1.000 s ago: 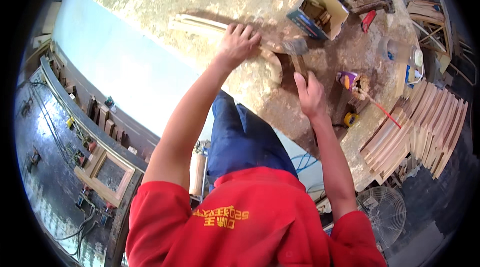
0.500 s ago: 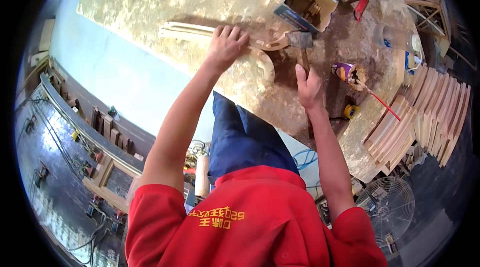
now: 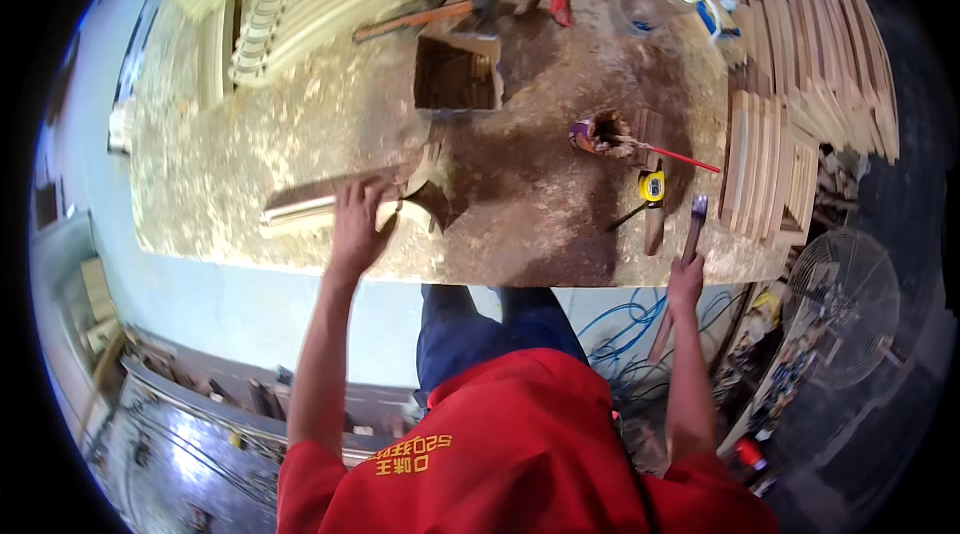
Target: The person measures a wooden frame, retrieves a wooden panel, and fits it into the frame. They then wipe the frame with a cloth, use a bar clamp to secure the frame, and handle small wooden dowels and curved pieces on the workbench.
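My left hand (image 3: pixel 358 224) lies over a pale wooden workpiece, its fingers bent across the wood. To the left of the hand, the long straight part of this wooden piece (image 3: pixel 300 217) shows; to the right are its curved, forked ends. How the fingers meet the wood underneath is hidden. At the table's front right edge my right hand (image 3: pixel 685 282) is wrapped round the wooden handle of a hammer (image 3: pixel 694 232). The hammer's metal head points away from me, apart from the workpiece.
A cardboard box (image 3: pixel 457 74) of wood strips stands behind the workpiece. Nearer the right are a glue-crusted purple can (image 3: pixel 603 133) with a red stick, a yellow tape measure (image 3: pixel 651 186) and a clear jug (image 3: pixel 645 9). Stacked curved slats (image 3: pixel 815 69) border the table's right; a fan (image 3: pixel 840 279) stands below.
The hammer has moved right, away from the workpiece's curved end to the table's front right, in my right hand. My left hand stays on the wood. The view has turned and shifted.
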A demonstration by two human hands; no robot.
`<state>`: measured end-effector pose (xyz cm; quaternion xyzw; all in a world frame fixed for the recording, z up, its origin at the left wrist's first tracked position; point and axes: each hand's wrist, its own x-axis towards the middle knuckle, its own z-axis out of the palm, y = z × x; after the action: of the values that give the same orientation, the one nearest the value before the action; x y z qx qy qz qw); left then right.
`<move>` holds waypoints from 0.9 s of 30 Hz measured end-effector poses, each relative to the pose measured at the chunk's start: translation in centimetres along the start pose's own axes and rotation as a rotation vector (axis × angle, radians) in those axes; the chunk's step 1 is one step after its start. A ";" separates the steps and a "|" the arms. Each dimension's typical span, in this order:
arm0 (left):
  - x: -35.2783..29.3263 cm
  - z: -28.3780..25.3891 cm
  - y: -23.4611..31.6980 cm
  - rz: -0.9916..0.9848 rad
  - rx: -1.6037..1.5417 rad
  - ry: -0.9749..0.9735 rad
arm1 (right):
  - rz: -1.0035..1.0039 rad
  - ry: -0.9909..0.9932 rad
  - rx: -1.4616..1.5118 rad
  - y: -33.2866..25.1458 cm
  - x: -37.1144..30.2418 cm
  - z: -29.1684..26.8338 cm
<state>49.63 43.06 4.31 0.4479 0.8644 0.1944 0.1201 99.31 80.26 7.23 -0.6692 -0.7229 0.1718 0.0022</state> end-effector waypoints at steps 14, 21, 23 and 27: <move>8.9 -16.8 36.5 0.343 -2.311 -0.234 | -0.619 0.153 -0.008 -9.2 30.8 -3.8; 11.7 -14.9 40.3 0.532 -2.186 0.133 | -1.046 0.125 -0.169 -36.1 37.1 -10.1; 10.8 -15.6 39.9 0.462 -2.194 0.062 | -1.126 -0.003 -0.272 -38.1 38.3 -8.4; 9.1 -16.5 38.6 0.444 -2.164 0.032 | -1.155 -0.026 -0.300 -38.1 38.2 -7.0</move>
<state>66.24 66.93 35.90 0.2488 0.1396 0.8710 0.3999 60.12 117.22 14.68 -0.1587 -0.9862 0.0469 -0.0082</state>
